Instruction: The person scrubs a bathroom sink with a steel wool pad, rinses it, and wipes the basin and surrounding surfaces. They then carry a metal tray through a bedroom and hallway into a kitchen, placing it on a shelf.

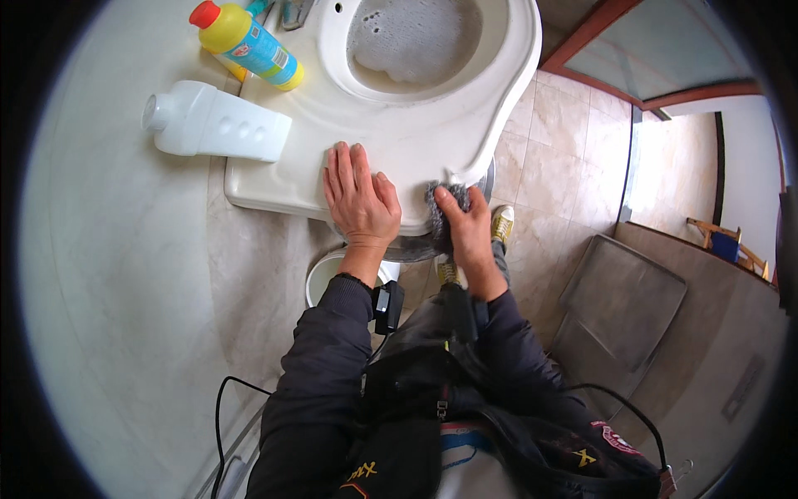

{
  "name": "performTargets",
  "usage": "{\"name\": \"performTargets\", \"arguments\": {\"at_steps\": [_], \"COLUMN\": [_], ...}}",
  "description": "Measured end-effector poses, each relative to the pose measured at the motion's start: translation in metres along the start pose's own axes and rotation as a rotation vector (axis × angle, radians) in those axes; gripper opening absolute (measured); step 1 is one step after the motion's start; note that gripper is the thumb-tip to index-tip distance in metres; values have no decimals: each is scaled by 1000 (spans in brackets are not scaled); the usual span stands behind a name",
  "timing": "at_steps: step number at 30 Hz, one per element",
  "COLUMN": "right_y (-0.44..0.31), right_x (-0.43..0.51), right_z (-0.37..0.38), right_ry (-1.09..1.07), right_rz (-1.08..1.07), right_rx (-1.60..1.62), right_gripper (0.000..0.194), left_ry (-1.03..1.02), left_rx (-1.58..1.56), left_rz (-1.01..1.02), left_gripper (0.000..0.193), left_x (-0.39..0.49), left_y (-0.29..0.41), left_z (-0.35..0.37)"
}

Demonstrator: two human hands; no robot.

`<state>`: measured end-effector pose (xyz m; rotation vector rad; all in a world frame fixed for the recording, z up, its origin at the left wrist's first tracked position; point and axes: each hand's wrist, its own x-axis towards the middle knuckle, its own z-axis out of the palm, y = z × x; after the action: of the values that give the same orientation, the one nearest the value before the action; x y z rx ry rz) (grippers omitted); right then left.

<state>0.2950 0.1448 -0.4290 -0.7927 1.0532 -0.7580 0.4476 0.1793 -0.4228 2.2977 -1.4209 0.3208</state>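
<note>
My left hand [363,199] rests palm down on the white washbasin counter [280,181], holding nothing. At the counter's front right corner, my right hand [469,227] grips a grey scouring pad [439,206] and presses it to the rim. Beyond the hands, the round basin holds cloudy, foamy water [414,40]. A yellow bottle with a red cap and blue label [255,47] stands at the counter's left back. A white plastic bottle [218,121] is nearer my left hand, over the left edge.
Below the counter stands a white bucket [321,277]. A wall runs along the left. On the right are a red-framed glass door [673,56], a grey panel [623,305] on the tiled floor [552,156] and a small wooden stool [726,243]. Black cables hang beside both sleeves.
</note>
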Motion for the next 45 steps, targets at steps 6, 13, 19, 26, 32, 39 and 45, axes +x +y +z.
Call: {"name": "performTargets", "arguments": {"at_steps": [6,13,19,26,32,39,45], "right_y": [0,-10,0,-14,-44,-48,-71], "right_x": [3,-3,1,19,68,97,144], "right_z": [-5,-1,-4,-9,-32,-38,-53], "right_ry": [-32,54,83,158,176,261,175], "right_rz": [-26,28,-31,-30,-147,-90,-129], "right_rx": [-151,-101,-180,-226,-198,-273,-207], "right_gripper": [31,35,36,43,41,41,45], "left_ry": [-30,-21,-24,-16,-34,-37,-44], "left_rx": [14,18,23,11,21,34,32], "left_rz": [-16,9,16,28,33,48,32], "left_gripper": [53,54,53,51,52,53,53], "left_x": [1,1,1,1,0,3,1], "left_y": [3,4,3,1,3,4,4], "left_z": [-1,-1,-1,0,-1,-3,-3]}}
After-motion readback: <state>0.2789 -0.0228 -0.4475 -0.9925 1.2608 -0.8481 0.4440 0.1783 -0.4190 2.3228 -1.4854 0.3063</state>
